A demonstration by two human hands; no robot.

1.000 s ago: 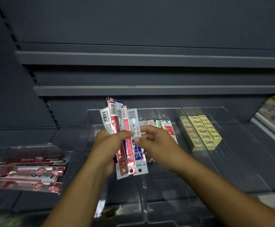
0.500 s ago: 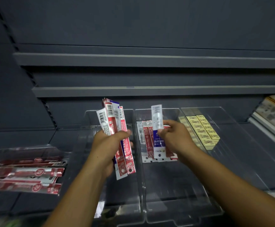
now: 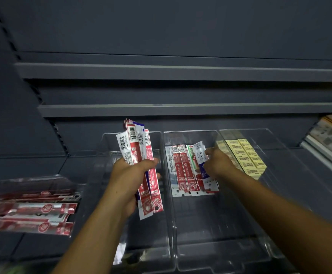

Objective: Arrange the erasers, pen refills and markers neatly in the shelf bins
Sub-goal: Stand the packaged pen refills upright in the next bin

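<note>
Head view: a shelf [image 3: 42, 248] carrying three clear bins side by side.
Left hand [image 3: 129, 175]: grip curled round a bundle of refill packs [image 3: 139, 153], held upright and fanned above the left bin [image 3: 151, 244].
Right hand [image 3: 218, 165]: grip pinching one blue-and-white refill pack [image 3: 200, 157], tilted, at the right end of the row.
Row of refill packs [image 3: 181, 171]: lying flat side by side at the back of the middle bin [image 3: 210, 244], hang-holes toward the front edge.
Erasers [image 3: 246, 157]: yellow, in neat lines along the back left of the right bin [image 3: 291, 186].
Left edge of the shelf: red packs [image 3: 32, 212] in a clear tray.
Right edge: stacked paper goods [image 3: 329, 135], blurred.
</note>
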